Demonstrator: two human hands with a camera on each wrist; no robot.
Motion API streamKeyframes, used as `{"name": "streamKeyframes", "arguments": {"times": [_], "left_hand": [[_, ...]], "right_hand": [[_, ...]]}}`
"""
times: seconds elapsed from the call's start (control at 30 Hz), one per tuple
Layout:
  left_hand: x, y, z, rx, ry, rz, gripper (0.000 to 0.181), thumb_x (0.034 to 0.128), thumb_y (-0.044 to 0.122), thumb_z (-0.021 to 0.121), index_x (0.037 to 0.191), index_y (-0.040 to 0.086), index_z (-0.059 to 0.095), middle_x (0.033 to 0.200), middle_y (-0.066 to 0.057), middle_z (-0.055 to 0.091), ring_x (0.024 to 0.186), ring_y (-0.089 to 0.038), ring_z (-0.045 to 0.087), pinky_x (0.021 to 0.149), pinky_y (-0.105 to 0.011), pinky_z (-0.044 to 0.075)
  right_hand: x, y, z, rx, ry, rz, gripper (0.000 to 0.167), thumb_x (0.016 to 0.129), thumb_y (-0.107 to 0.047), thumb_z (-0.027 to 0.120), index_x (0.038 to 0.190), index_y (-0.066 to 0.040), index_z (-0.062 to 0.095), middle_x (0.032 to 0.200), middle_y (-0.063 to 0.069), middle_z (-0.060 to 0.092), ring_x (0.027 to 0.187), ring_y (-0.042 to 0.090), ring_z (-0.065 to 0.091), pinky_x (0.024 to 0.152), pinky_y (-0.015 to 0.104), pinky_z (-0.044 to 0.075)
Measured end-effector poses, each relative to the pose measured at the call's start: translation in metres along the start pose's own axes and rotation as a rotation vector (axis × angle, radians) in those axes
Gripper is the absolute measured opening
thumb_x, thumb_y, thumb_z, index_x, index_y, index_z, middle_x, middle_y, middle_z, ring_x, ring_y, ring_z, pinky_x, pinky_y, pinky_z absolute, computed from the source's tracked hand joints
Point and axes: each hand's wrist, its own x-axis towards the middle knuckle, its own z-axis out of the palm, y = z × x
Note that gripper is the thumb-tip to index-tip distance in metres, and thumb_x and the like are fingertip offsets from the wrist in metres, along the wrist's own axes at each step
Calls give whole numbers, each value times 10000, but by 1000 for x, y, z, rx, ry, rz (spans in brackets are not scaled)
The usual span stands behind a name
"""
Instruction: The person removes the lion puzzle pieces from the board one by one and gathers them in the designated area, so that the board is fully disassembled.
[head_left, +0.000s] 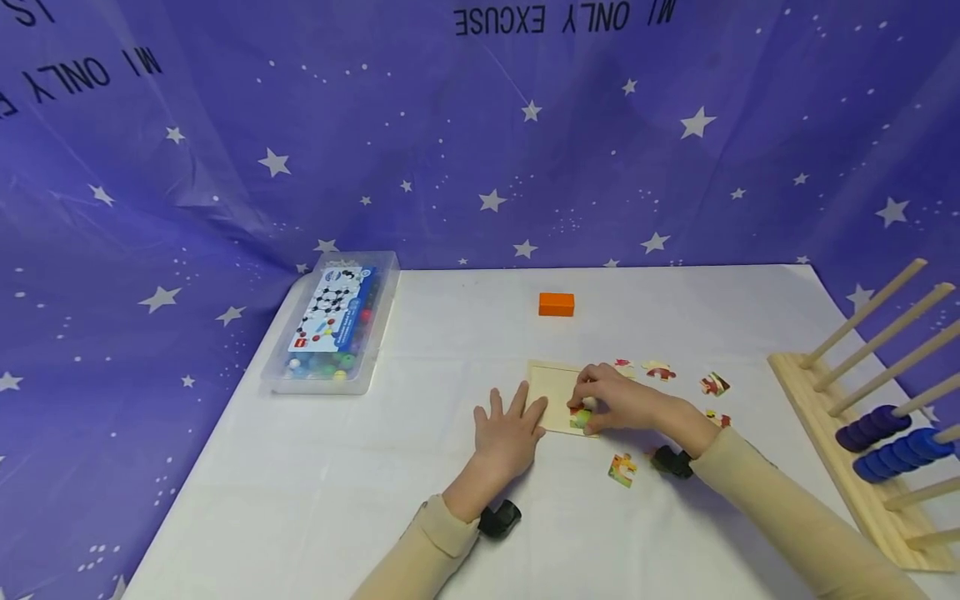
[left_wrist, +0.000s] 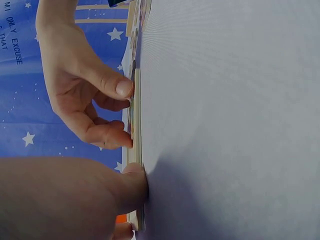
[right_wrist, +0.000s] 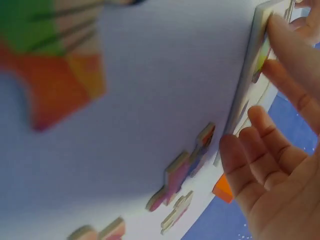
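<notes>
A shallow wooden puzzle board point(head_left: 551, 390) lies on the white table before the person. The left hand point(head_left: 504, 440) rests with spread fingers at the board's left edge, its fingertips touching it. Over the board's lower right corner, the right hand point(head_left: 624, 402) pinches a green and red jigsaw piece point(head_left: 580, 418) between thumb and fingers. In the left wrist view the right thumb and fingertips meet the piece low against the board. Loose pieces lie around: a green-yellow piece point(head_left: 622, 470) below the board, a red piece point(head_left: 660, 371) and another piece point(head_left: 715, 383) to the right.
At the left stands a clear plastic box point(head_left: 381, 333) of coloured balls. An orange block point(head_left: 557, 305) sits behind the board. On the right is a wooden peg rack point(head_left: 806, 400) with purple rings point(head_left: 872, 428) and blue rings point(head_left: 903, 455). A starry purple cloth point(head_left: 450, 150) hangs behind.
</notes>
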Motion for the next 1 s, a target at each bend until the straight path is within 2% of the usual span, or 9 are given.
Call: {"name": "streamKeyframes", "arguments": {"times": [0.13,0.3,0.5,0.63,1.0], "left_hand": [[-1,-1,-1,-1,-9,-2,484,951,469,323,1419,354,270,1497,22,169,1303,-373,227,925,-543,281],[-1,0,0,-3,-9,-5,482,951,467,324,1417,356,271,1495,23,174,1303,-371,229,928,-541,280],[-1,0,2,5,-7,-7,484,951,471,319,1418,357,268,1496,24,172,1303,-372,229,927,-541,281],[0,-1,2,7,-10,-8,484,951,471,318,1419,357,266,1497,24,168,1302,-374,230,925,-544,281],[0,-2,2,-13,30,5,471,950,457,346,1406,347,304,1487,11,203,1290,-388,245,913,-551,286]], "right_hand": [[-2,-1,1,27,-20,-2,314,728,-280,757,989,-156,634,1054,-5,474,939,178,393,791,378,364],[-3,-4,3,47,-24,30,333,735,-252,757,1008,-140,602,1030,-26,509,936,178,426,821,388,372],[-2,-6,5,85,-24,51,331,739,-195,758,1001,-124,569,925,-46,520,790,133,468,730,307,421],[-3,-6,6,118,-17,77,330,746,-187,754,1011,-117,569,892,-41,512,762,128,472,703,294,430],[-4,-7,4,121,-22,142,330,741,-211,758,999,-106,582,878,-40,506,753,137,476,689,282,426]]}}
